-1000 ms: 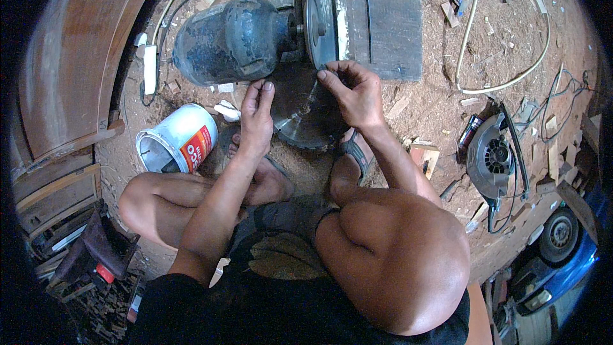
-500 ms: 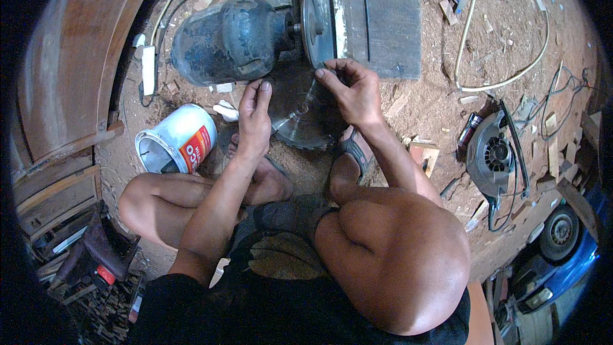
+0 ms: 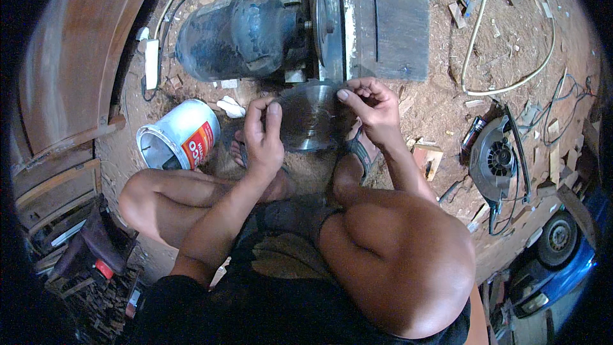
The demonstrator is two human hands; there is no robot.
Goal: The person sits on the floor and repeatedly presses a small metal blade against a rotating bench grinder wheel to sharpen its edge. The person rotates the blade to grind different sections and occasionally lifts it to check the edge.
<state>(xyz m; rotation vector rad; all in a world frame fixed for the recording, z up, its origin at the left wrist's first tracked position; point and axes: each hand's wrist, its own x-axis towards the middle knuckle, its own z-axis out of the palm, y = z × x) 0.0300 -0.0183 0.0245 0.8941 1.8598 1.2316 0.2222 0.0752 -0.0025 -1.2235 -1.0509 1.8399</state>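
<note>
Between my two hands is a round circular saw blade [image 3: 310, 118], tilted and slightly blurred. Thumb and fingers of my left hand [image 3: 264, 129] pinch its left edge. On the opposite edge, my right hand [image 3: 373, 107] grips it between thumb and curled forefinger. Just beyond the blade stands a bench grinder with a dark blue motor [image 3: 233, 35] and a thin grinding wheel [image 3: 325, 25] on its shaft. A flat grey board [image 3: 399, 35] lies to the right of the wheel.
A white bucket [image 3: 179, 131] lies tipped at my left. A circular saw [image 3: 495, 160] rests on the sawdust-covered ground at right, with wood scraps around it. A pale cable [image 3: 469, 57] loops at the far right. At the left, a wooden cabinet [image 3: 76, 57] rises.
Both hands have drawn the saw blade toward me, away from the grinding wheel. The blade is tilted more and looks narrower now.
</note>
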